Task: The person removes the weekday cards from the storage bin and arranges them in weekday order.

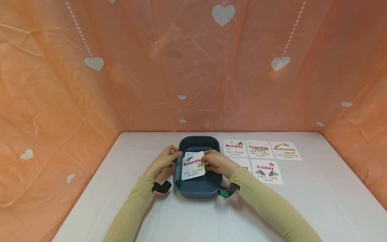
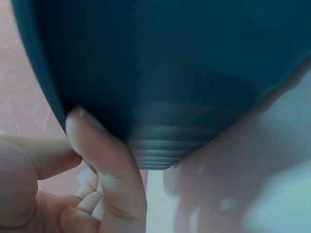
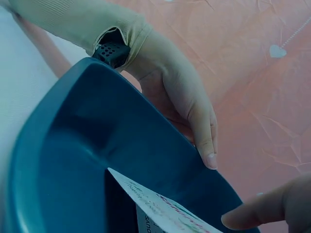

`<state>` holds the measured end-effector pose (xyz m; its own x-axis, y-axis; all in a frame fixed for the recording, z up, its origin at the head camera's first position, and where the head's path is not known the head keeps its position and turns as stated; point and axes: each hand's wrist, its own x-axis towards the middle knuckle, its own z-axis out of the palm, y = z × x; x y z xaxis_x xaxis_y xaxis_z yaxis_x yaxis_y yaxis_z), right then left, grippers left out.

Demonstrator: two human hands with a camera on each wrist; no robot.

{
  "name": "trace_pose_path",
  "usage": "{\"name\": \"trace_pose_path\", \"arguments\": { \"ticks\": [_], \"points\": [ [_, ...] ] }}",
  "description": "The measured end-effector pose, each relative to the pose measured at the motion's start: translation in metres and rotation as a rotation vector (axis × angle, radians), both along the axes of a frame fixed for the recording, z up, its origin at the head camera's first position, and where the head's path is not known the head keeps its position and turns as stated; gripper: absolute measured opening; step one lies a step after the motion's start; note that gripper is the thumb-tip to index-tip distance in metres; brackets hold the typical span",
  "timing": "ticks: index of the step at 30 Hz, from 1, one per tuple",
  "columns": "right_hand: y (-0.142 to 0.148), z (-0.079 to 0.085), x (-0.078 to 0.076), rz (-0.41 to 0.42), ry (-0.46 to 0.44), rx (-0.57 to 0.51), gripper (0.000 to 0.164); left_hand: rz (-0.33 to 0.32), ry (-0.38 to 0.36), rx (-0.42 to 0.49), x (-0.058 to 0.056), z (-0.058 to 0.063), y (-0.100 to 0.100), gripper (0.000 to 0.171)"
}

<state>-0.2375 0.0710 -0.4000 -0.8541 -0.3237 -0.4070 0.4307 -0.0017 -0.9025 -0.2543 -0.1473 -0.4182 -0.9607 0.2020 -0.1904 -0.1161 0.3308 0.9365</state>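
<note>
A dark blue plastic basin [image 1: 198,188] stands on the table. At its left rim is my left hand [image 1: 163,162], whose fingers grip the edge; in the left wrist view a fingertip [image 2: 82,128] lies against the outer wall. My right hand [image 1: 220,163] holds the Saturday card [image 1: 191,171] by its right edge, over the inside of the basin. Seen in the right wrist view, the card [image 3: 160,208] is tilted, and a white surface with dark print [image 3: 146,224] shows beneath it. My right fingers cover the end of the word Saturday.
Right of the basin lie the Monday card [image 1: 234,152], Tuesday card [image 1: 260,154] and Wednesday card [image 1: 287,155] in a back row. The Friday card [image 1: 267,176] lies in front, beside another card [image 1: 244,163] partly hidden by my right hand. Orange cloth [image 1: 196,77] with hearts encloses the table.
</note>
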Motion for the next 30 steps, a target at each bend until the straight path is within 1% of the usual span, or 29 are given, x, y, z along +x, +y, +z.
{"name": "trace_pose_path", "arguments": {
  "ticks": [3,7,11,16,19,24,30],
  "points": [
    [0.001,0.0,0.001,0.035,0.0,0.007,0.05,-0.001,-0.005,0.001,0.001,0.001,0.0,0.017],
    [-0.001,0.0,0.001,0.077,0.014,0.008,0.05,-0.002,-0.009,0.003,0.001,0.001,0.001,0.017],
    [-0.001,-0.001,0.0,0.096,0.014,0.005,0.049,-0.003,-0.014,-0.002,0.0,0.0,0.0,0.019],
    [-0.001,-0.002,-0.001,0.104,0.025,0.003,0.05,0.0,-0.003,-0.013,0.0,0.0,0.0,0.019],
    [-0.001,-0.001,0.0,0.094,0.066,0.024,0.052,0.003,-0.001,-0.011,0.0,0.001,0.001,0.018],
    [0.001,0.003,0.002,0.072,0.154,0.107,0.055,0.007,-0.01,-0.007,0.0,0.002,0.002,0.02],
    [0.009,0.012,0.003,0.058,0.216,0.159,0.06,-0.001,-0.022,0.009,0.0,0.0,0.001,0.02]
  ]
}}
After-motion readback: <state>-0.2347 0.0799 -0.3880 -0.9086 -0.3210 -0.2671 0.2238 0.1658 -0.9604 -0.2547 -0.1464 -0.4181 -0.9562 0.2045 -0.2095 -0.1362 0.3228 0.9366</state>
